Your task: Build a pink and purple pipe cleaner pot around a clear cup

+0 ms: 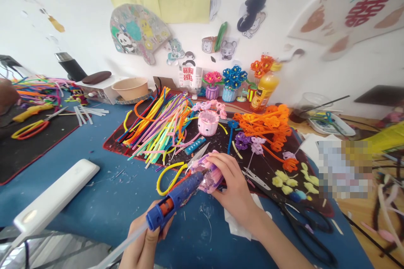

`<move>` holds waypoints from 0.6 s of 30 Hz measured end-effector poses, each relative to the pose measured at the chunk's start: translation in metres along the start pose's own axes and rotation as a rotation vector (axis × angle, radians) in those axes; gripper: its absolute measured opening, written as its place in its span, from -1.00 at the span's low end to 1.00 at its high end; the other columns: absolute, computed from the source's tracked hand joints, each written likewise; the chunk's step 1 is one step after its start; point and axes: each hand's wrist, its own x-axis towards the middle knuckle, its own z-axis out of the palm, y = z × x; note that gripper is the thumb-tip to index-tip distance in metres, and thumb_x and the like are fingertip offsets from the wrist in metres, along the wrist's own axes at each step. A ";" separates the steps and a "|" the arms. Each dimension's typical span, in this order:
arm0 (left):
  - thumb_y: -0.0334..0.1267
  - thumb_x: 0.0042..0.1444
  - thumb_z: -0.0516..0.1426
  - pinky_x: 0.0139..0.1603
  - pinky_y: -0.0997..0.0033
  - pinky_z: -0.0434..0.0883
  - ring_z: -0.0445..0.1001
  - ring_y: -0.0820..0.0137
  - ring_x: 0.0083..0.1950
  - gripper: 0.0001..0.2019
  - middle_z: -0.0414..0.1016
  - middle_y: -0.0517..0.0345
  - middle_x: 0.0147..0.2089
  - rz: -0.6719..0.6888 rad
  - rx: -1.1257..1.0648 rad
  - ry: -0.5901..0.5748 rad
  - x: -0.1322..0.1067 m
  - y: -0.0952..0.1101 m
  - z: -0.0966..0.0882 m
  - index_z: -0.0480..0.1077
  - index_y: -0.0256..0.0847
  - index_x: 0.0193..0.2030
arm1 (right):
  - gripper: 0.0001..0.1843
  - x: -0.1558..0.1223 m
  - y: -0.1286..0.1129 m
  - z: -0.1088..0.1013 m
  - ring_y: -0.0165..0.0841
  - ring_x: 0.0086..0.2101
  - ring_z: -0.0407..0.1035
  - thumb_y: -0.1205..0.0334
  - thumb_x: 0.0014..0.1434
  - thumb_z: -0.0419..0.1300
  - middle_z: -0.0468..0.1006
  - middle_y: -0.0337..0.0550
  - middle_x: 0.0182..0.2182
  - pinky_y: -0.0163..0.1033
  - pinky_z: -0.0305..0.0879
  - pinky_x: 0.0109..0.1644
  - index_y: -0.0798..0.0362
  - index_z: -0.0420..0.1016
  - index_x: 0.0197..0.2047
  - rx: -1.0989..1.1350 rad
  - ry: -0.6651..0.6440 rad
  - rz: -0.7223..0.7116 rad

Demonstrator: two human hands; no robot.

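Observation:
My left hand [148, 235] is wrapped round a blue hot glue gun [179, 197], with a clear glue stick [126, 246] sticking out of its back end. The gun's nozzle points at a small pink and purple pipe-cleaner cup [210, 180], turned on its side, with a shiny clear inside. My right hand [232, 180] grips this cup by its right side; whether the nozzle touches it I cannot tell. Just behind lie yellow-handled scissors [172, 176], partly hidden. Farther back stands a pink pot with a dotted face [208, 122], pink flowers [214, 107] behind its rim.
A pile of coloured pipe cleaners [160, 128] lies left of the pink pot, orange pipe-cleaner flowers [268, 124] to its right. Large black scissors [296, 218] rest beside my right forearm. A white power bank-like bar [59, 193] lies left. Another person's hand [6, 96] shows far left.

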 end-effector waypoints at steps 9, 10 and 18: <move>0.37 0.17 -0.13 -0.70 0.40 0.25 0.21 0.37 -0.70 -0.36 0.27 0.18 -0.74 0.051 -0.006 0.010 0.005 -0.010 -0.001 0.50 -0.09 -0.43 | -0.35 0.000 0.000 -0.001 -0.07 0.19 0.31 0.38 0.17 0.30 0.48 -0.01 0.15 0.13 0.32 0.30 -0.08 0.23 0.28 0.000 -0.011 0.012; 0.39 0.16 -0.12 -0.70 0.40 0.25 0.21 0.37 -0.70 -0.36 0.27 0.19 -0.73 0.054 -0.005 0.011 0.004 -0.008 -0.002 0.50 -0.09 -0.43 | -0.35 0.000 -0.001 -0.001 -0.07 0.19 0.31 0.39 0.17 0.30 0.48 -0.01 0.15 0.13 0.32 0.30 -0.08 0.23 0.28 0.002 -0.011 0.011; 0.36 0.20 -0.10 -0.59 0.39 0.31 0.24 0.37 -0.60 -0.37 0.30 0.15 -0.64 0.144 0.036 0.049 -0.005 0.017 -0.005 0.37 -0.11 -0.56 | -0.36 0.000 -0.002 -0.001 -0.07 0.19 0.31 0.39 0.18 0.28 0.48 0.00 0.15 0.14 0.34 0.28 -0.08 0.23 0.28 0.017 -0.004 0.011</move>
